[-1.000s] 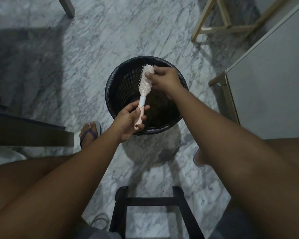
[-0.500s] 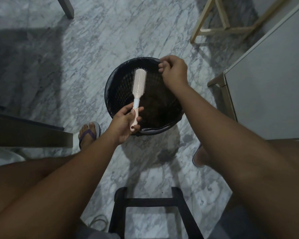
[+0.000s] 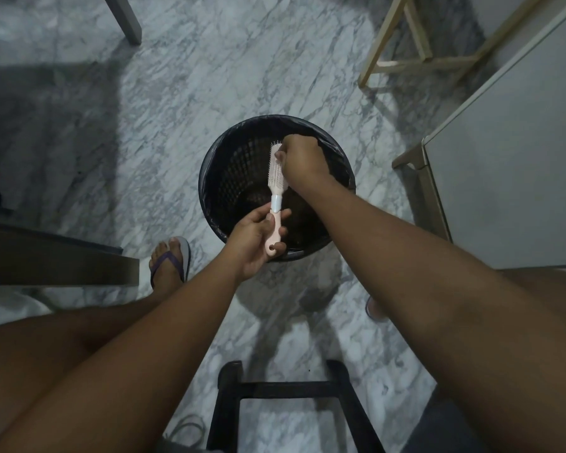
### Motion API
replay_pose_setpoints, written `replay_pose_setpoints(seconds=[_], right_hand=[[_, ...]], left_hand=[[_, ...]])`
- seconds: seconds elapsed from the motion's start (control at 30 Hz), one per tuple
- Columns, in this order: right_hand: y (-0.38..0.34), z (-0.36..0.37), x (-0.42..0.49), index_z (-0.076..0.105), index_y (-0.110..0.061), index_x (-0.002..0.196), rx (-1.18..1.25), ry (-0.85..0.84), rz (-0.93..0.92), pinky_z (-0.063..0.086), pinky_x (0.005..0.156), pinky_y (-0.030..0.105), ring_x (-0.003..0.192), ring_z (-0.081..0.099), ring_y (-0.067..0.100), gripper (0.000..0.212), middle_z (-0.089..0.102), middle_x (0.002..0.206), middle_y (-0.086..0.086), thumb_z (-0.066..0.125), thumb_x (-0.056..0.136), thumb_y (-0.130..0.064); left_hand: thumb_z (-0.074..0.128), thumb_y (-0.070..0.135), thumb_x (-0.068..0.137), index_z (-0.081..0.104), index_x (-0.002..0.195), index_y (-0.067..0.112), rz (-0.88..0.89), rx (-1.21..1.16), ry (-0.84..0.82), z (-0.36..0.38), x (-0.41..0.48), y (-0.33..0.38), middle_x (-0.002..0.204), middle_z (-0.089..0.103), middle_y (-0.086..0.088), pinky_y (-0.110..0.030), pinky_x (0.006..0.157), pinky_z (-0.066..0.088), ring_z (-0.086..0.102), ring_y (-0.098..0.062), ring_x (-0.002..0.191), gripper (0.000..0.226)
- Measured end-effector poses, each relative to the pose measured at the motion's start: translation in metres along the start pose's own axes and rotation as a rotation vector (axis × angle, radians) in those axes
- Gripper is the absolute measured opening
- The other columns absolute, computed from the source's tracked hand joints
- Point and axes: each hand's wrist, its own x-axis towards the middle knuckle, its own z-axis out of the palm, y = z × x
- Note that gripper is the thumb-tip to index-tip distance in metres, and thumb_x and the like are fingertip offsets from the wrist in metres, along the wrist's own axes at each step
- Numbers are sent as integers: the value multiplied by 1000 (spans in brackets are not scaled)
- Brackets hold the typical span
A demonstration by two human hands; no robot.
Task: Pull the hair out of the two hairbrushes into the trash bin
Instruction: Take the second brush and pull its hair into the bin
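A pink hairbrush (image 3: 276, 178) with white bristles is held over the black mesh trash bin (image 3: 232, 178), which has a dark liner. My left hand (image 3: 255, 240) grips the brush's pink handle near the bin's front rim. My right hand (image 3: 303, 160) is closed against the upper part of the bristle head, fingers pinched at the bristles. Any hair between the fingers is too fine and dark to make out. Only one hairbrush is in view.
The bin stands on a marble floor. A white cabinet (image 3: 510, 178) rises at the right, a wooden frame (image 3: 406, 60) at the back right, a dark ledge (image 3: 56, 259) at the left. A black stool frame (image 3: 285, 387) sits between my legs. My foot in a sandal (image 3: 170, 263) rests left of the bin.
My right hand had lifted away to the bin's far rim and has come back down onto the bristle head. The brush tilted slightly in my left hand.
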Motion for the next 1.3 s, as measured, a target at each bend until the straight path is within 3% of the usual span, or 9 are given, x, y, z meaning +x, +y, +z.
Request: replay_pose_setpoints(seconds=[0.2, 0.27, 0.37, 0.43, 0.67, 0.83, 1.07, 1.2, 1.3], right_hand=[[7, -6, 18, 63, -6, 77, 360, 90, 138, 59, 71, 40, 77, 71, 26, 13, 73, 84, 13, 59, 89, -8], [3, -19, 5, 70, -9, 93, 379, 70, 83, 56, 84, 35, 89, 70, 21, 14, 75, 95, 9, 63, 92, -21], [6, -25, -6, 63, -11, 128, 319, -87, -18, 47, 100, 28, 112, 63, 17, 55, 67, 125, 7, 76, 82, -38], [6, -21, -5, 61, -12, 131, 294, -128, -9, 44, 101, 26, 119, 60, 18, 64, 63, 133, 8, 81, 78, -40], [4, -14, -5, 76, -12, 95, 218, -7, 61, 52, 87, 28, 97, 69, 23, 19, 73, 104, 11, 75, 85, -28], [4, -10, -4, 70, -6, 92, 155, 31, 73, 54, 78, 36, 86, 66, 24, 15, 69, 95, 11, 60, 94, -17], [3, -23, 11, 60, 0, 86, 664, 158, 209, 43, 45, 20, 52, 52, 9, 23, 60, 76, 8, 40, 97, -2], [15, -24, 10, 65, -6, 91, 590, 180, 217, 46, 57, 15, 68, 58, 10, 23, 65, 81, 1, 43, 98, -9], [21, -25, 12, 62, -20, 81, 732, 231, 306, 60, 77, 39, 78, 66, 18, 22, 65, 77, -5, 47, 96, -15]], left_hand=[[38, 6, 104, 44, 141, 7, -8, -55, 2, -1, -1, 8, 117, 64, -9, -19, 46, 37, 54, -13, 69, 38], [37, 7, 104, 46, 139, 8, -20, -53, -25, -3, -1, 12, 116, 64, -8, -19, 46, 38, 56, -13, 70, 37], [38, 7, 103, 52, 133, 14, -49, -54, -79, -3, -3, 17, 114, 66, -7, -20, 46, 37, 58, -14, 71, 35], [40, 7, 102, 53, 133, 16, -54, -53, -88, -1, -4, 18, 112, 67, -7, -21, 45, 38, 58, -15, 71, 35], [39, 2, 100, 49, 139, 14, -60, -24, -76, 2, -1, 12, 115, 64, -10, -20, 43, 33, 53, -16, 70, 41], [40, 4, 101, 48, 139, 12, -40, -1, -27, 6, 0, 9, 115, 66, -12, -21, 44, 33, 53, -16, 68, 40], [39, 4, 103, 48, 141, 11, 14, -17, 34, -11, -1, 9, 117, 66, -10, -19, 41, 31, 54, -12, 63, 40], [40, 5, 103, 49, 139, 12, 36, -27, 37, -12, -3, 12, 117, 66, -9, -19, 42, 31, 54, -12, 63, 39], [40, 6, 103, 50, 138, 13, 51, -37, 73, -13, -4, 13, 116, 66, -8, -20, 45, 31, 54, -12, 63, 37]])
